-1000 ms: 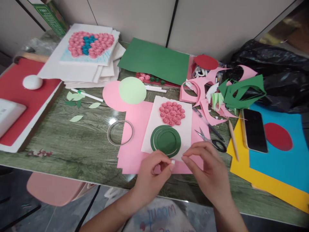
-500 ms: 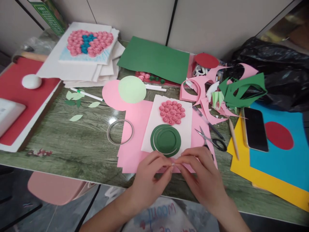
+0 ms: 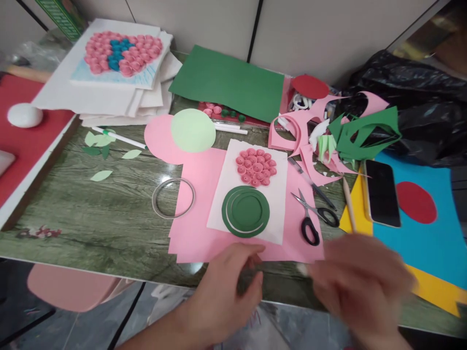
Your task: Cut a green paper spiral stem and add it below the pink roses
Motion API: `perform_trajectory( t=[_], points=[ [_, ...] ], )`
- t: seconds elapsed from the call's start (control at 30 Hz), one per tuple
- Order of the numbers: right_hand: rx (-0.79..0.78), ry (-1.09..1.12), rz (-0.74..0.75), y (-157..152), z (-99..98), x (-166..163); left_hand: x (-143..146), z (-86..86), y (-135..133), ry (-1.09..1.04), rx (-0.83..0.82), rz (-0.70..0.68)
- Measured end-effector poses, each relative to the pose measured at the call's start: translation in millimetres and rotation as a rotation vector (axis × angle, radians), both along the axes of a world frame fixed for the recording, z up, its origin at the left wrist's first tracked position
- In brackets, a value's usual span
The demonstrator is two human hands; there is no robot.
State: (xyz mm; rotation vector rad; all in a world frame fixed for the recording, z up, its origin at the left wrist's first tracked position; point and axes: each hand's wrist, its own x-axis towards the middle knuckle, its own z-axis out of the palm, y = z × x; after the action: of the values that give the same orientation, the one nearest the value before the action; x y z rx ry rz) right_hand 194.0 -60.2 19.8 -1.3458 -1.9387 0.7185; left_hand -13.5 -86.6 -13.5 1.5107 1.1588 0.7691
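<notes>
My left hand (image 3: 233,287) hovers at the table's front edge, thumb and fingers curved apart with nothing visible between them. Just beyond its fingertips lies a green paper spiral (image 3: 246,211), on a white sheet (image 3: 275,228) that also bears a cluster of pink rolled paper flowers (image 3: 256,166). Off to the right, my right hand (image 3: 365,284) is smeared by motion. A small, blurred white piece (image 3: 302,269) shows at its fingertips, too indistinct to name. Scissors (image 3: 310,214) with black handles rest near that hand, partly open on pink paper (image 3: 199,218).
A metal ring (image 3: 173,198) lies left of the sheet. Paper scraps (image 3: 368,136), a pencil-like wooden stick (image 3: 349,204) and a phone (image 3: 382,194) are at right. Behind stand a green sheet (image 3: 229,82) and stacked white boards (image 3: 98,99). Leaf cutouts (image 3: 101,175) lie at left.
My hands, earlier meeting fingertip to fingertip over a tiny white piece, are now apart. The right hand has swung right with the white piece; the left has loosened its pinch. The view shifted slightly.
</notes>
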Motion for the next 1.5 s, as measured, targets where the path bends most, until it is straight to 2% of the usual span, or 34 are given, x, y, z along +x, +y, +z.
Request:
perform_trajectory(
  t=[0.03,0.07,0.13,0.17,0.2,0.27,0.37,0.53,0.8,1.17,1.5],
  points=[
    [0.129,-0.068,0.042,16,3.3,-1,-2,-3.3,1,0.143,0.228,0.000],
    [0.116,-0.135,0.121,33,4.4,-3,-4,-6.5,4,0.263,0.419,-0.016],
    [-0.049,-0.197,0.294,64,0.3,-10,-8,-12.7,11,0.482,0.632,-0.005],
    [-0.153,-0.228,0.388,76,-3.9,-15,-10,-15.7,15,0.585,0.679,0.014],
    [-0.218,-0.253,0.416,86,-8.8,-19,-11,-18.5,19,0.669,0.709,0.016],
    [-0.294,-0.295,0.440,98,-18.2,-28,-12,-23.5,24,0.790,0.694,-0.011],
    [-0.332,-0.359,0.489,104,-27.6,-37,-11,-28.8,27,0.838,0.675,-0.039],
    [-0.279,-0.407,0.576,105,-35.0,-38,-10,-32.1,26,0.817,0.667,-0.035],
    [-0.239,-0.387,0.608,106,-43.1,-35,-9,-32.6,30,0.831,0.658,-0.028],
    [-0.219,-0.483,0.592,104,-41.3,-40,-8,-33.8,30,0.824,0.663,-0.008],
    [-0.108,-0.562,0.628,101,-39.0,-41,-9,-33.9,28,0.820,0.653,0.000]
  ],
)
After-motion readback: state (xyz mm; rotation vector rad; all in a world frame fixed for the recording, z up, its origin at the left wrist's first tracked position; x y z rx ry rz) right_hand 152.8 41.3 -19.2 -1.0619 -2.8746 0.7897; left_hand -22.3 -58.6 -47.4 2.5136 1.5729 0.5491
